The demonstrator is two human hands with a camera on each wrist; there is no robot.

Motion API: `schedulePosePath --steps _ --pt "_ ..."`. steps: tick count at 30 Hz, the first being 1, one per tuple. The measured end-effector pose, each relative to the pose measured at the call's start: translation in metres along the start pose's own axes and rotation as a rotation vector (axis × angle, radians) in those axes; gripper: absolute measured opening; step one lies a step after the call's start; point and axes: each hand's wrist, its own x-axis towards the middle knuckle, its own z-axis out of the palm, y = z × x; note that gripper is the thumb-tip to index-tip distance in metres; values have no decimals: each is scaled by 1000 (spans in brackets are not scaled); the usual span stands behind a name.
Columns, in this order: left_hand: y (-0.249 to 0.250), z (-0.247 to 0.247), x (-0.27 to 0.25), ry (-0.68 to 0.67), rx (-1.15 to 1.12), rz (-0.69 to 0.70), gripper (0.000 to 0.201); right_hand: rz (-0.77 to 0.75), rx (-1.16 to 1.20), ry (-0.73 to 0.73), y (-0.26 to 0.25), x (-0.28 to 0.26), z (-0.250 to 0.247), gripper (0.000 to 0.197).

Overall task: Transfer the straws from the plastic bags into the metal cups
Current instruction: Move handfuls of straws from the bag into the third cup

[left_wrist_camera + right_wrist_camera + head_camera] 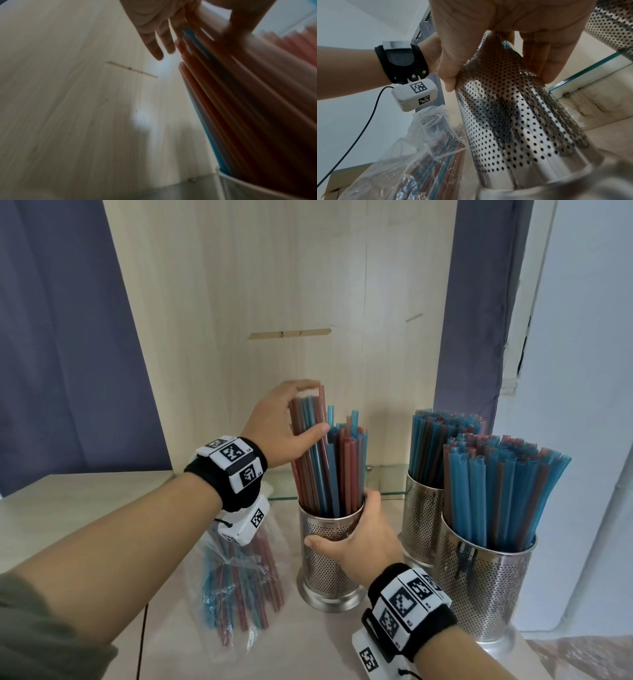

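A perforated metal cup (325, 570) (513, 128) stands mid-table, partly filled with red and blue straws (339, 470). My right hand (356, 539) (498, 82) grips its upper wall, thumb on the left and fingers round the far side. My left hand (317, 407) (197, 37) is at the top of a left-leaning bunch of straws (308, 422) (231, 108) whose lower ends are inside the cup. The thumb crosses the front of the bunch and mostly straight fingers lie behind it. A clear plastic bag (239, 573) (419, 162) holding more straws lies left of the cup.
Two more perforated cups (486, 587) (421, 518) packed with straws stand close on the right. A glass shelf edge (383, 493) runs behind the cups, in front of a wooden back panel (274, 285). A black cable (359, 128) hangs from my left wrist.
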Motion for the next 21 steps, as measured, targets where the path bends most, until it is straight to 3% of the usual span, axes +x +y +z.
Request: schedulePosePath --steps 2,3,6,14,16,19,21 --pt "2 -2 8 -76 101 20 89 3 -2 4 0 0 0 101" --pt "3 -3 11 -127 129 13 91 4 -2 4 0 -1 0 102" --pt "5 -1 12 -217 75 -15 70 8 2 3 -1 -1 0 102" --pt "6 -2 -1 -130 -250 -82 33 10 9 6 0 -2 0 102" --pt "13 -2 -5 -119 -249 -40 57 9 14 7 0 -2 0 102" --pt "25 0 -7 -199 -53 5 93 11 22 3 0 -2 0 101" --pt "27 5 -6 -215 62 35 101 15 23 2 0 -2 0 100"
